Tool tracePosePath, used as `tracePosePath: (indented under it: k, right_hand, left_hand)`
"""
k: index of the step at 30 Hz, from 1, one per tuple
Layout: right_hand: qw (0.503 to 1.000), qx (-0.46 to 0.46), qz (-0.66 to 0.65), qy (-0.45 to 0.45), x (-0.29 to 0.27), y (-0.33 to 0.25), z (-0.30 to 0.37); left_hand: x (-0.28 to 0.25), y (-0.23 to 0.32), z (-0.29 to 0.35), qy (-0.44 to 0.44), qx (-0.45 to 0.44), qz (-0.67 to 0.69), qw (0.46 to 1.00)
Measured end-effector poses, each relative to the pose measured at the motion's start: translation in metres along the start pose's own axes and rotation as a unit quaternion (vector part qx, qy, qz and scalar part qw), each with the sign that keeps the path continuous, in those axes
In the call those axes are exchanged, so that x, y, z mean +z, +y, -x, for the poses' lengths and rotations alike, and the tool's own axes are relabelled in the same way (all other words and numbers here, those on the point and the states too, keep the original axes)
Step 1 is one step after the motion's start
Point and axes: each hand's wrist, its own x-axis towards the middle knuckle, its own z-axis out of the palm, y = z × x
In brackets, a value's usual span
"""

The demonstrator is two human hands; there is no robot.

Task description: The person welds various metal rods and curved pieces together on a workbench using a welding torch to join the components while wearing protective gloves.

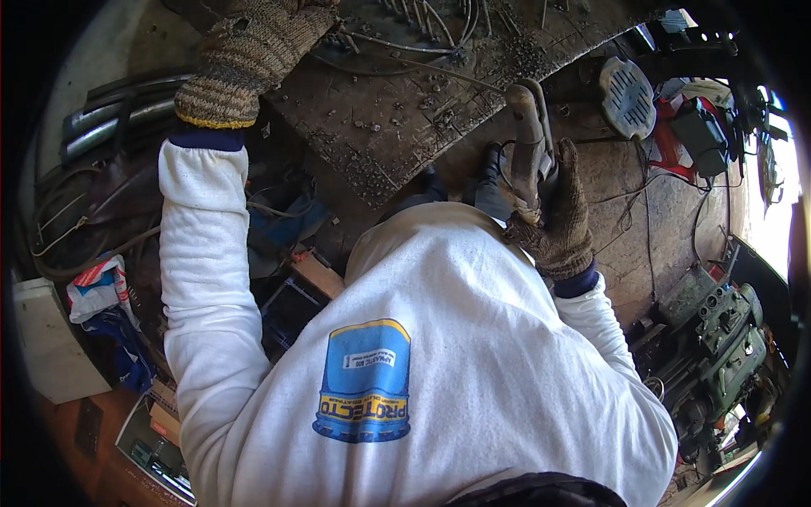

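My right hand (pixel 568 224), in a brown knit glove, is closed round a worn welding electrode holder (pixel 528 144). From the holder's jaws a thin welding rod (pixel 448 72) reaches left over the dark metal table (pixel 397 127). Near the rod's far end lie bent metal rods (pixel 422 25) on the tabletop. My left hand (pixel 253 51), in a matching speckled glove with a yellow cuff edge, is at the table's far left part. Its fingertips run toward the top rim of the view, so its grip cannot be made out.
Small metal bits are scattered on the tabletop. A slotted round stool seat (pixel 628 97) stands at the right, by a red and grey machine (pixel 697 135). Cables (pixel 649 228) trail over the floor. A green machine (pixel 726 338) is at the lower right; metal tubes (pixel 110 127) lie at left.
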Motion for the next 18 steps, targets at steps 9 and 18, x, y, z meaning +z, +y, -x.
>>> tracePosePath:
  k: [9,18]
  right_hand:
    - [0.989,0.012,0.146,-0.013,-0.006,-0.004,0.003]
    - [0.996,0.022,0.081,0.001,0.000,-0.012,0.001]
  left_hand:
    - [-0.007,-0.004,-0.001,-0.106,0.135,-0.338,0.925]
    - [-0.002,0.006,0.000,-0.040,-0.062,0.090,0.993]
